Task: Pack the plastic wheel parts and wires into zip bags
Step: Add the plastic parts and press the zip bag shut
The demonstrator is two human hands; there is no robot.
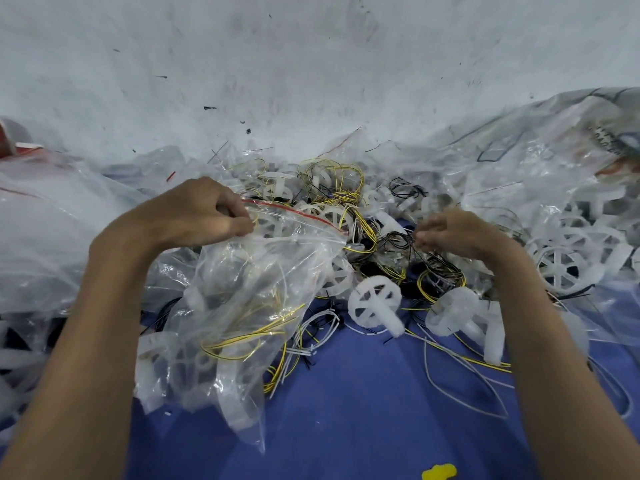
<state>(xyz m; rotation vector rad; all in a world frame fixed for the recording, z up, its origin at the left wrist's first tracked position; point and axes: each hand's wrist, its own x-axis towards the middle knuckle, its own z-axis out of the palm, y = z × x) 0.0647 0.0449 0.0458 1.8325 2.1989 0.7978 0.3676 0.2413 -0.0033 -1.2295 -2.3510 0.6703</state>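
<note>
Clear plastic zip bag (249, 289) held by its mouth above blue cloth (363, 410).
Left hand (204, 216) pinching the bag's red-striped rim; right hand (457, 233), well apart, fingers curled on black wires (398, 242) in the loose heap. Yellow wires (242, 344) and white wheels (207, 362) inside the bag; loose wheel (374, 303) just beside it.

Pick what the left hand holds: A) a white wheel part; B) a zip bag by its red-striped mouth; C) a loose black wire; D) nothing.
B: the left hand pinches the zip bag at its red-striped mouth, while the right hand pinches black wires.
</note>
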